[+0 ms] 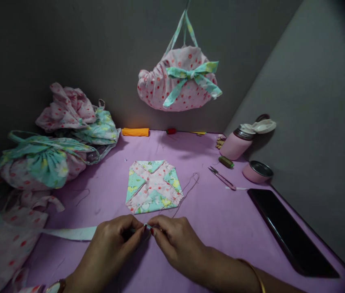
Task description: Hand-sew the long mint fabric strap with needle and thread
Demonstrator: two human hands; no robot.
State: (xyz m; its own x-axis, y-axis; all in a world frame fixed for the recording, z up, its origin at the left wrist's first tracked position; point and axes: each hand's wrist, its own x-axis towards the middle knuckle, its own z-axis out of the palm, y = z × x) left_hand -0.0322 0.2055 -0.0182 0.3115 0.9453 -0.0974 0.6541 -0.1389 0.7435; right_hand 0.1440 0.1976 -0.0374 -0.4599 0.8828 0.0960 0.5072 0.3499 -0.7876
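My left hand [111,242] and my right hand [180,244] meet near the front of the table, thumbs and fingers pinched close together. Between the fingertips shows the small pale end of a narrow fabric strip [73,233], which trails out to the left behind my left hand. Whether my right hand also holds a needle is hidden by the fingers. A loose thread [187,191] runs from near my right fingers up to the right. Just beyond my hands lies a flat fabric piece [157,187], pink dotted in the middle with green floral folded corners.
Thread snips [222,178], a green thread spool [226,162], a pink bottle [236,142], its cap [258,171] and a black phone-like slab [291,232] lie to the right. Fabric bags [47,162] pile up left. A dotted bag [181,81] with a bow hangs above the back.
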